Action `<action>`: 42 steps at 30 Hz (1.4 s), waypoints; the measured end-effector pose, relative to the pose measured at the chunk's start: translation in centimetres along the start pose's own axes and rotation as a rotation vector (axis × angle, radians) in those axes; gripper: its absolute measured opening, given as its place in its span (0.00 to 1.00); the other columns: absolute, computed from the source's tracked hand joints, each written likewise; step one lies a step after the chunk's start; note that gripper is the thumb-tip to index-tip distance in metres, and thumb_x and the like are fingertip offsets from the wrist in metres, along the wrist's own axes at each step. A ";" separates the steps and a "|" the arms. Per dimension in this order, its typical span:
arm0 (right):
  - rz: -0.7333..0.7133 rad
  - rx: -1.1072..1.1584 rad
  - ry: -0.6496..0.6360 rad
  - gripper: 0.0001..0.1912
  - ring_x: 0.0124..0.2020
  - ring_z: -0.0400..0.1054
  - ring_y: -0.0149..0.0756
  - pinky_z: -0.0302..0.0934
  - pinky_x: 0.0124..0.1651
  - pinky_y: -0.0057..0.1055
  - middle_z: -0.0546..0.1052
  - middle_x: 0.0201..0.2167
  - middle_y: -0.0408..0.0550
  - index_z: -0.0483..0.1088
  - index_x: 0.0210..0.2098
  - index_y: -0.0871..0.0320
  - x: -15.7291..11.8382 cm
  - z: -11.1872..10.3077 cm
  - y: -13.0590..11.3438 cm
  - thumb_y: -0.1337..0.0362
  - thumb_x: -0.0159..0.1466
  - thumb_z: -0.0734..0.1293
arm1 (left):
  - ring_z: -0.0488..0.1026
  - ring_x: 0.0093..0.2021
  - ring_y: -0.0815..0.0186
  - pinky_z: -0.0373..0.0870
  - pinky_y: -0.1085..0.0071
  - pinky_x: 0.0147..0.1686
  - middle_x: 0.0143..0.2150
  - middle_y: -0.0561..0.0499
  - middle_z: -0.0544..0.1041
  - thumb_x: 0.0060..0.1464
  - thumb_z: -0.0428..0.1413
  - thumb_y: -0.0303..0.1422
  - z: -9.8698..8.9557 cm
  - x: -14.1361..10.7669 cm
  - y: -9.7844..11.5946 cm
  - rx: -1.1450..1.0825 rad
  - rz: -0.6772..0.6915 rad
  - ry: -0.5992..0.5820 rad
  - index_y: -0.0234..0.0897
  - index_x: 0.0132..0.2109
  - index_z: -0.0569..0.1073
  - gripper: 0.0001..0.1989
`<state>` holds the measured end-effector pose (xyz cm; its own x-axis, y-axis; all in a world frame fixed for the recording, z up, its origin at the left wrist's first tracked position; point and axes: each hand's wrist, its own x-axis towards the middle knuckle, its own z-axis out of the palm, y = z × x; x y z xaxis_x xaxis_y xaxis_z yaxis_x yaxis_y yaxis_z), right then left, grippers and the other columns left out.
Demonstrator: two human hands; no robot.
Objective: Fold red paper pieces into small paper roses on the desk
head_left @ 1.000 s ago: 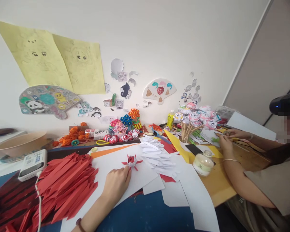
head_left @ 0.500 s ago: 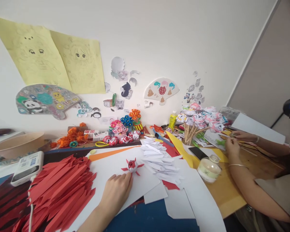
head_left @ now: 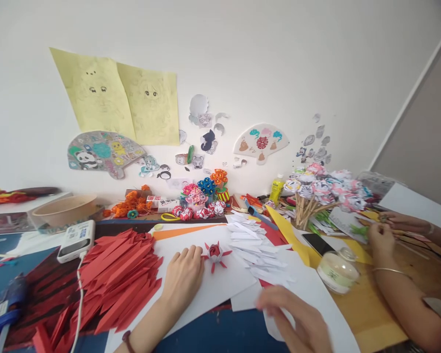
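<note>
A small red and white paper flower with pointed red petals spread out sits on white sheets. My left hand rests just left of it, knuckles up and fingers curled under. Its fingertips are hidden, so I cannot tell whether they grip a petal. My right hand, blurred, hovers at the lower right with thumb and forefinger apart and nothing visible between them. Folded white paper strips lie beyond it. Left of my left hand is a heap of red paper strips.
A glass jar and a phone lie to the right, near a co-worker's hands. Finished paper flowers stand behind. At left are a white corded device, a blue glue gun and a bowl.
The view has swung left. My right hand has come in at the lower right. My left hand has shifted leftward relative to the flower, whose petals now show more fully.
</note>
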<state>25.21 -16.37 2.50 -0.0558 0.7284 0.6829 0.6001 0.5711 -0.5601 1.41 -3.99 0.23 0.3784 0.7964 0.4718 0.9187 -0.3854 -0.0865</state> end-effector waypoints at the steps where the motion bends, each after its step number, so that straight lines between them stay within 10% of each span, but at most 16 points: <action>1: 0.009 0.010 -0.061 0.09 0.35 0.73 0.41 0.72 0.30 0.36 0.77 0.35 0.43 0.73 0.40 0.40 1.3 0.6 0.4 0.63 0.66 0.64 | 0.72 0.37 0.59 0.61 0.64 0.36 0.37 0.46 0.75 0.64 0.44 0.28 0.1 0.0 0.0 -0.002 -0.001 -0.012 0.38 0.41 0.70 0.10; 6: 0.110 -0.124 -0.311 0.09 0.41 0.71 0.43 0.68 0.45 0.39 0.76 0.40 0.48 0.72 0.42 0.52 8.3 5.2 3.3 0.67 0.62 0.67 | 0.72 0.39 0.58 0.62 0.64 0.37 0.36 0.47 0.74 0.64 0.45 0.30 0.4 0.0 0.1 -0.048 -0.002 -0.062 0.38 0.40 0.70 0.09; 9: -0.004 0.005 -0.409 0.32 0.58 0.62 0.47 0.59 0.60 0.44 0.69 0.55 0.52 0.63 0.58 0.51 11.0 7.9 5.5 0.59 0.57 0.74 | 0.72 0.40 0.59 0.63 0.65 0.38 0.38 0.48 0.75 0.64 0.46 0.29 0.5 0.0 -0.1 -0.094 -0.026 -0.085 0.38 0.42 0.70 0.08; 17: 0.002 0.140 -0.554 0.44 0.61 0.58 0.47 0.54 0.63 0.44 0.64 0.59 0.51 0.59 0.63 0.50 10.7 10.2 8.8 0.57 0.51 0.78 | 0.71 0.36 0.61 0.62 0.66 0.35 0.35 0.49 0.73 0.65 0.46 0.29 1.0 0.0 -0.1 -0.095 0.011 -0.075 0.38 0.37 0.70 0.09; 30: -0.056 0.264 -0.325 0.36 0.58 0.63 0.46 0.59 0.61 0.44 0.68 0.55 0.51 0.64 0.59 0.51 11.1 9.5 8.4 0.54 0.54 0.77 | 0.66 0.29 0.63 0.57 0.67 0.32 0.29 0.52 0.69 0.65 0.47 0.27 0.6 -0.2 0.0 -0.091 0.084 0.283 0.38 0.33 0.66 0.10; 42: -0.183 0.098 -0.229 0.26 0.57 0.62 0.46 0.59 0.60 0.43 0.67 0.54 0.50 0.71 0.53 0.49 10.5 9.6 8.6 0.58 0.56 0.76 | 0.65 0.28 0.64 0.57 0.68 0.30 0.27 0.52 0.68 0.65 0.47 0.29 0.5 -0.5 0.6 -0.093 0.128 0.308 0.39 0.31 0.64 0.12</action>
<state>22.15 -0.15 0.35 -0.3412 0.6698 0.6596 0.4845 0.7266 -0.4872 1.82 -4.38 -0.45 0.4250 0.5660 0.7064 0.8465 -0.5249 -0.0887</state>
